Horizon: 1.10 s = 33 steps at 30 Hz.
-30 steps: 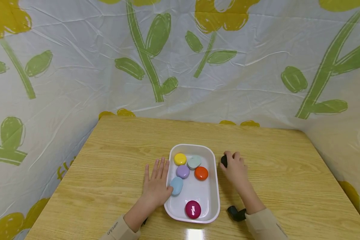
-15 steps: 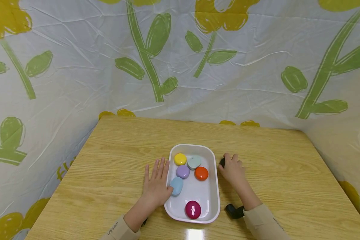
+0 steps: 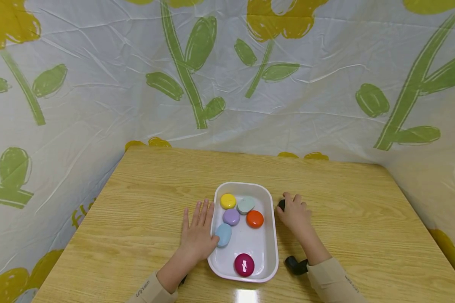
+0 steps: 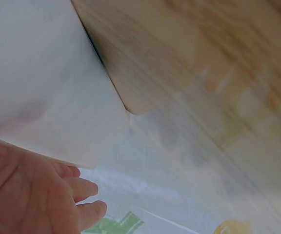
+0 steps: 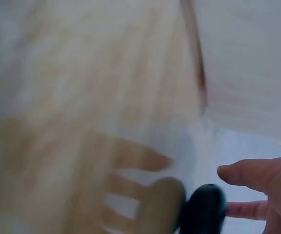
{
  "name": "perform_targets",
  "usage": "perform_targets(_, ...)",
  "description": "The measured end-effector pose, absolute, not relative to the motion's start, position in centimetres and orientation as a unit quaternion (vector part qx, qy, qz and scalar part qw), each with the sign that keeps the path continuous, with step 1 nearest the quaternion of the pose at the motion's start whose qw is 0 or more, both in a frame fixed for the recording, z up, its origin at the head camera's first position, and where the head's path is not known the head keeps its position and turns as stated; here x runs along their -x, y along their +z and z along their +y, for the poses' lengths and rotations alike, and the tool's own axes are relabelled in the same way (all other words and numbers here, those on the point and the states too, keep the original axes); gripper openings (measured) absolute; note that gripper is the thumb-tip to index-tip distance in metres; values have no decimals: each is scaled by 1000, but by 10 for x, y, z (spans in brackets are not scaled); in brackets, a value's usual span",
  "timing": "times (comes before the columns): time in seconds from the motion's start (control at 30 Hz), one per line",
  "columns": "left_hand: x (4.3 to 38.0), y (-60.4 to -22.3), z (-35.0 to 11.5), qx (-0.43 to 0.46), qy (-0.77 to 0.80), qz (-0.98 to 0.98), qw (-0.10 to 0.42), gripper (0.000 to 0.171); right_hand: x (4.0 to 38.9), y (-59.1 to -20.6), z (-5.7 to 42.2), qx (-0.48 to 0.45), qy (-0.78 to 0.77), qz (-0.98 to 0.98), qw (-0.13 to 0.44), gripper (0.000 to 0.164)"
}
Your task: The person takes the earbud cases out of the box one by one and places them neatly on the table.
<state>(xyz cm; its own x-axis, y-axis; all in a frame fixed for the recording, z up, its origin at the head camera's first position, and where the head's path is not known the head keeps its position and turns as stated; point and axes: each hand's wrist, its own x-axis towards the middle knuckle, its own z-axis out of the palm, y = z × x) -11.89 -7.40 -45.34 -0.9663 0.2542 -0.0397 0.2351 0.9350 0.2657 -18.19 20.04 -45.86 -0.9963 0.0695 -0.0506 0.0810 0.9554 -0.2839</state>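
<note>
"Flowery cloth (image 3: 318,113) hangs at the back and on both sides, white with yellow and green on it."

"What is big after that?"

"My bench (image 3: 345,202). It is yellow-brown and shiny, with lines like wood."

"And on it?"

"One white tray (image 3: 254,242) with round corners. It sits near my end."

"Where are your hands?"

"One on each side of the tray. My left hand (image 3: 197,237) has straight fingers, a bit spread. It touches the tray's left side, and the thumb comes over the rim. My right hand (image 3: 295,214) is just past the right side, with its thumb and fingers bent. It is pinching a black piece."

"What is by your right sleeve?"

"Some black bent thing (image 3: 297,266). The sleeve (image 3: 331,277) hides part of it."

"What is in the tray?"

"Six smooth pieces. Dark pink (image 3: 244,264) is alone at my end. Light blue (image 3: 223,235) is by my left thumb; I can't tell if they touch. Orange (image 3: 255,219) is to the right of purple (image 3: 231,216). Mint (image 3: 245,205) and yellow (image 3: 228,201) are at the far end."

"And the black piece (image 3: 282,204)?"

"Outside the tray, down at the bench. My fingers cover some of it."
</note>
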Motion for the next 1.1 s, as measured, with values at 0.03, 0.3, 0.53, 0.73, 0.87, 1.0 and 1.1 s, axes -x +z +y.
perform_targets(0.03,119,-453,-74,-124,129,983,37,79,182,-456,200,-33,-142,989,12,52)
perform_targets(0.3,119,-453,-74,-123,131,983,40,79,171,-432,185,41,-157,982,-96,43)
perform_targets(0.53,119,-453,-74,-123,134,983,39,79,155,-423,170,135,-172,965,-143,39)
perform_targets(0.73,118,-451,-74,-122,130,983,43,79,144,-420,162,243,-157,949,-124,41)
perform_targets(0.87,118,-450,-73,-122,132,983,43,79,141,-422,160,343,-138,924,-95,44)
perform_targets(1.0,118,-450,-73,-122,129,983,45,79,136,-425,160,435,-116,890,-63,45)
perform_targets(1.1,118,-449,-73,-122,125,983,46,78,132,-428,158,469,-94,878,-22,47)
